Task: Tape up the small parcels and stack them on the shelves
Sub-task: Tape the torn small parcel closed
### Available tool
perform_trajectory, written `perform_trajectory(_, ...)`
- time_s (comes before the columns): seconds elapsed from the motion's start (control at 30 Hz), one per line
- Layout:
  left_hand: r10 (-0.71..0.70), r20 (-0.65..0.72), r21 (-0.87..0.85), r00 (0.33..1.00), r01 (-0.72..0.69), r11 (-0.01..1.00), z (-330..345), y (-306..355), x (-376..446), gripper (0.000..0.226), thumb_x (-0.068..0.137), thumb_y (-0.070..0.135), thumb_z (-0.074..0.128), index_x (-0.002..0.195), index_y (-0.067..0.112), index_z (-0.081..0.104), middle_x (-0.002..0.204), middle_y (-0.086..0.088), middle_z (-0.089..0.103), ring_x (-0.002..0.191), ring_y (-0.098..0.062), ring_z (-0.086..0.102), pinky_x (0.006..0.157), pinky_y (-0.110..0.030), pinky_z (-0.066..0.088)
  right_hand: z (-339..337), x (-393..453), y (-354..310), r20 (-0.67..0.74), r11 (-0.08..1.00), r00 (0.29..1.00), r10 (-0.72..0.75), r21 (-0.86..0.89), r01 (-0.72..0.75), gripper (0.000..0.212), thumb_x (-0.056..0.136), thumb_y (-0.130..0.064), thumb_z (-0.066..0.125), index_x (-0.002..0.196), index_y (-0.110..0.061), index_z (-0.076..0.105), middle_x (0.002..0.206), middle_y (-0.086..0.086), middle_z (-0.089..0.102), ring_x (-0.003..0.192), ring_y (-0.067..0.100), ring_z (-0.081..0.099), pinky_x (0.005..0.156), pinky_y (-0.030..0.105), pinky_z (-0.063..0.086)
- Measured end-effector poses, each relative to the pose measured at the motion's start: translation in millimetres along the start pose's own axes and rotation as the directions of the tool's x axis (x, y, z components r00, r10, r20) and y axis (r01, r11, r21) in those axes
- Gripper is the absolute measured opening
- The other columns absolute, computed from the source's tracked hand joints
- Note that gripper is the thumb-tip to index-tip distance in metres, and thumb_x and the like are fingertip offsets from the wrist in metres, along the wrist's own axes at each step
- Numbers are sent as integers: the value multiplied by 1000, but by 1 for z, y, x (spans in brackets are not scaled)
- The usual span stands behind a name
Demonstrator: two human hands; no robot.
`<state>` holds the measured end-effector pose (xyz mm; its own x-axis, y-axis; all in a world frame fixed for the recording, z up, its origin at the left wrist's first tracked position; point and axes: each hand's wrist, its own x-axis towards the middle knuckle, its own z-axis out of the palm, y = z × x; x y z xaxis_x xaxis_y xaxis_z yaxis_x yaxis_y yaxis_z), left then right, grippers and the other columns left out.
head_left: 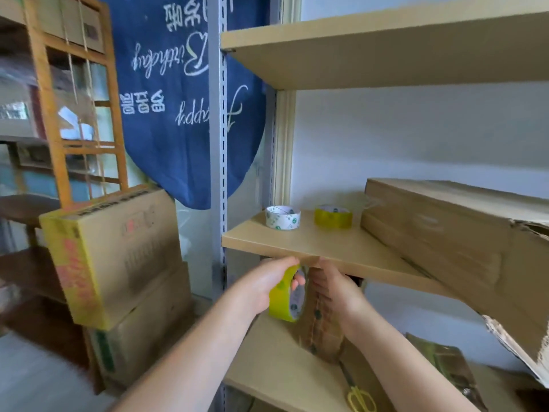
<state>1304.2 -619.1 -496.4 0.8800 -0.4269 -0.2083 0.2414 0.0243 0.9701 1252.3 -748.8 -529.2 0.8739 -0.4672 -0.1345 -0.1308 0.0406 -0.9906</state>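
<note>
The left hand [267, 288] grips a roll of yellow tape [286, 298], fingers curled through its core and over its outer band; the roll stands on edge just under the front lip of the middle shelf [326, 248], its pale printed inner ring facing right. The right hand [332, 289] is just beside the roll, fingers curled onto a small brown cardboard parcel [322, 334] that stands upright on the lower shelf [276, 370]; its top is hidden behind the hand and the shelf edge, and dark round marks run down its front. On the middle shelf sit two more rolls lying flat, a white roll [282, 217] at the left and a second yellow roll [333, 216] near it, apart from each other. To their right a large flat carton [445, 230] lies tilted on that shelf, its near corner torn. Yellow-handled scissors [358, 394] lie on the lower shelf near the parcel. Left of the shelving stand stacked cardboard boxes [118, 257] below a hanging blue cloth [178, 114] with white writing.
</note>
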Motion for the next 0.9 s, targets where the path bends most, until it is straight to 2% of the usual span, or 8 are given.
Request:
perform_trajectory(0.13,-125,38,7,991,125,992,0,24,-15,26,103,13,51,80,1,52,46,-9,56,30,-10,46,35,-14,41,10,-8,-21,144,983,983,114,130,-133,51,99,-52,44,110,-7,66,110,11,70,95,21,64,86,34,45)
perform_trajectory(0.2,-125,9,38,992,124,992,3,30,-21,24,103,13,50,81,1,51,52,-10,57,28,-11,45,33,-15,40,18,-15,-31,138,978,980,143,133,-162,47,96,-52,52,98,-8,67,103,12,72,87,21,66,70,32,48)
perform_trajectory(0.27,-106,-25,65,994,107,992,7,31,-26,23,103,12,49,82,2,51,59,-11,56,27,-10,45,33,-14,39,23,-19,-35,92,978,984,151,133,-162,32,94,-40,62,88,-9,67,88,10,73,75,20,67,57,30,48)
perform_trajectory(0.47,-35,-58,24,998,37,999,15,34,-26,27,102,8,48,77,1,54,59,-11,54,26,-8,46,31,-13,37,27,-18,-54,36,973,986,162,160,-166,17,90,-21,72,90,-6,65,74,10,66,57,20,61,47,24,50)
perform_trajectory(0.57,-28,-75,17,997,30,999,19,38,-30,25,102,7,49,79,0,55,62,-12,53,27,-9,47,30,-14,37,27,-11,-61,46,958,978,203,199,-208,17,91,-16,69,81,-5,60,67,11,61,35,16,56,34,19,45)
perform_trajectory(0.63,-27,-69,8,997,27,1000,19,43,-35,22,101,6,49,81,1,54,56,-11,54,26,-10,45,30,-14,36,28,-3,-65,57,953,976,210,212,-217,23,94,-16,65,75,-7,56,58,8,59,28,13,50,39,21,46)
perform_trajectory(0.77,28,-42,36,999,-27,999,19,61,-60,15,100,9,53,86,6,56,45,-7,54,29,-10,44,32,-14,37,30,-3,-78,28,986,996,90,137,-93,21,89,-21,71,74,-12,58,64,5,58,47,14,53,43,19,41)
perform_trajectory(0.9,95,-28,128,995,-91,988,14,48,-82,14,99,15,55,89,6,61,48,-7,58,37,-12,46,38,-16,40,17,-28,-81,50,986,997,-56,159,47,18,87,-16,75,72,-10,67,74,9,64,74,23,54,71,30,43)
